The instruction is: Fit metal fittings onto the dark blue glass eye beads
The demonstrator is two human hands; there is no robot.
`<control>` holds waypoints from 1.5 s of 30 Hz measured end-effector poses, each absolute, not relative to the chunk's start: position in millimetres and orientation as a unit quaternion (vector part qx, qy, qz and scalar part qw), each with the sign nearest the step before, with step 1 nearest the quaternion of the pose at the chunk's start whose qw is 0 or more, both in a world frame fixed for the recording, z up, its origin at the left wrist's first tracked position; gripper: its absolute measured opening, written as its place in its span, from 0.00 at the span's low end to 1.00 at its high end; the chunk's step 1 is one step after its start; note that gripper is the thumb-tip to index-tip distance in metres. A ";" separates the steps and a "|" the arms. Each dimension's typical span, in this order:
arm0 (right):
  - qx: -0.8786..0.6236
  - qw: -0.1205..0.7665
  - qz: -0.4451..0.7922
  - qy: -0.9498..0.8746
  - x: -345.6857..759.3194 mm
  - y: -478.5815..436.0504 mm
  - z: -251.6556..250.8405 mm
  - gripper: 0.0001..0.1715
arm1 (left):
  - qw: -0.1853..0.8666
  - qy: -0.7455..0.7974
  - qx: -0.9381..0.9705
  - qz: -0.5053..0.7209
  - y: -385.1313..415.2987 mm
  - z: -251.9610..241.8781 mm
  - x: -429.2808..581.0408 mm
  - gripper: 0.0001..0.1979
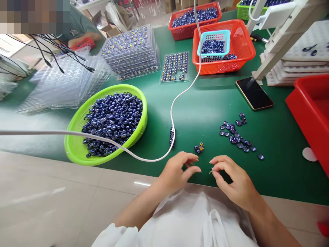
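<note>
My right hand is at the near edge of the green table, thumb and fingers pinched on a tiny metal piece. My left hand is just left of it, fingers curled and a little apart, with nothing visible in it. A small dark blue bead with a gold fitting lies just beyond my hands. Several loose dark blue beads are scattered to the right. A short stack of beads stands beside a white cable.
A lime green basket full of blue beads sits at left. Clear trays of beads, orange baskets and a small turquoise basket stand farther back. A phone lies right of centre, and a red bin at the right edge.
</note>
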State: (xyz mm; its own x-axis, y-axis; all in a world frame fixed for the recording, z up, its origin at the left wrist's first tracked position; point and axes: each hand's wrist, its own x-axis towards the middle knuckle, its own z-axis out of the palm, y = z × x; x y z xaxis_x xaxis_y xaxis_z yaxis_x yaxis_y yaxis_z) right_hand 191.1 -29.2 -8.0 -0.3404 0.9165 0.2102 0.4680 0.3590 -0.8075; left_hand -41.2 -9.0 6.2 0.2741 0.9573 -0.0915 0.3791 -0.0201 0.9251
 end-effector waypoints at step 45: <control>-0.537 0.472 0.323 -0.619 157.4 -42.7 -2.2 0.06 | 0.664 0.490 0.366 0.431 -4.0 3.0 5.8 0.06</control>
